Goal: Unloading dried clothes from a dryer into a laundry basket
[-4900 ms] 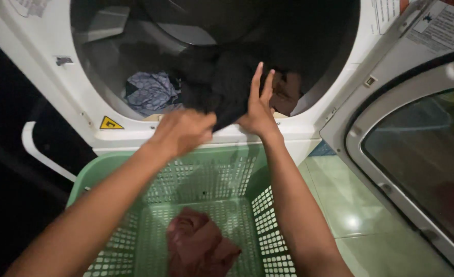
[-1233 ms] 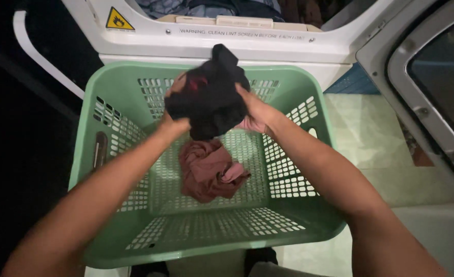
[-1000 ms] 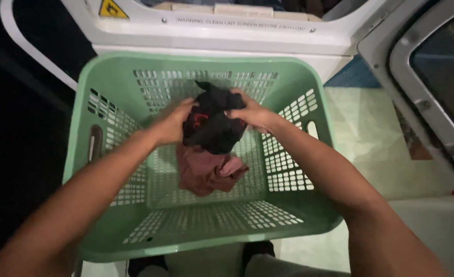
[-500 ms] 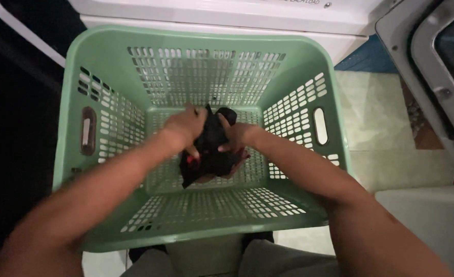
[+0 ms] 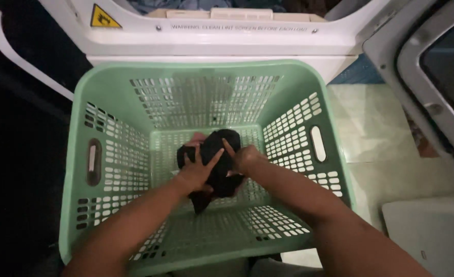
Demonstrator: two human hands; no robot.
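A black garment [image 5: 221, 154] lies bunched at the bottom of a green plastic laundry basket [image 5: 104, 92], on top of a reddish cloth of which only a small edge [image 5: 197, 137] shows. My left hand [image 5: 196, 172] rests flat on the black garment with its fingers spread. My right hand [image 5: 242, 159] presses on the garment's right side, one finger stretched over it; whether it grips the cloth cannot be told. Both forearms reach down into the basket from the bottom of the view.
A white dryer front [image 5: 237, 36] with a yellow warning sticker [image 5: 103, 19] stands just behind the basket; clothes show in its opening [image 5: 196, 4]. Its open door [image 5: 432, 77] hangs at the right. Pale green floor tiles [image 5: 375, 133] lie to the right.
Both hands lifted the black garment out of the dryer drum, carried it down into the basket and lowered it onto the reddish cloth. The left hand's fingers are now spread on top.
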